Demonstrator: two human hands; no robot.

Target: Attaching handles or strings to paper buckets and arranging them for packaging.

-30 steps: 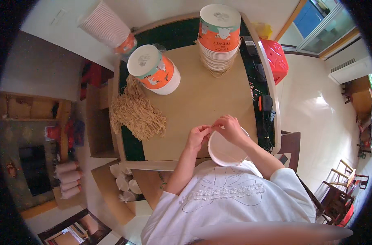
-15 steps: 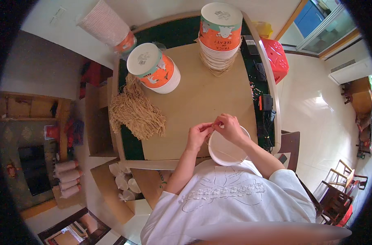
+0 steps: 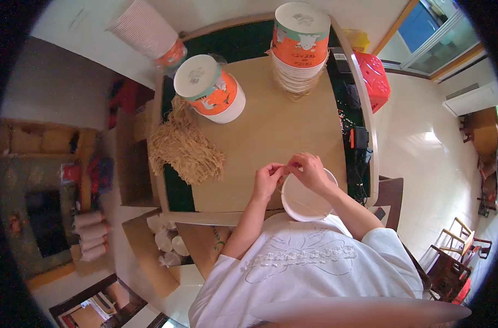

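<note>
A white paper bucket (image 3: pixel 299 198) sits against my body at the table's near edge, its open mouth facing up. Thin tan cord (image 3: pixel 313 209) stretches across that mouth. At the bucket's far left rim, my left hand (image 3: pixel 267 180) pinches the cord between thumb and fingers. My right hand (image 3: pixel 309 168) reaches over the bucket with its fingertips closed on the cord beside the left ones. The exact bit between the fingertips is too small to make out. A heap of cut tan cords (image 3: pixel 186 150) lies on the table's left side.
Upside-down orange and green paper buckets stand in a short stack (image 3: pixel 212 90) and a taller, corded stack (image 3: pixel 301 46). More nested buckets (image 3: pixel 148 30) lean at the far left. Black devices and cables (image 3: pixel 360 139) line the right edge, near a red plastic stool (image 3: pixel 372 82).
The whole view has shifted slightly, so the table and stacks appear a little further right. Both hands stay together at the bucket's rim, fingers still pinched.
</note>
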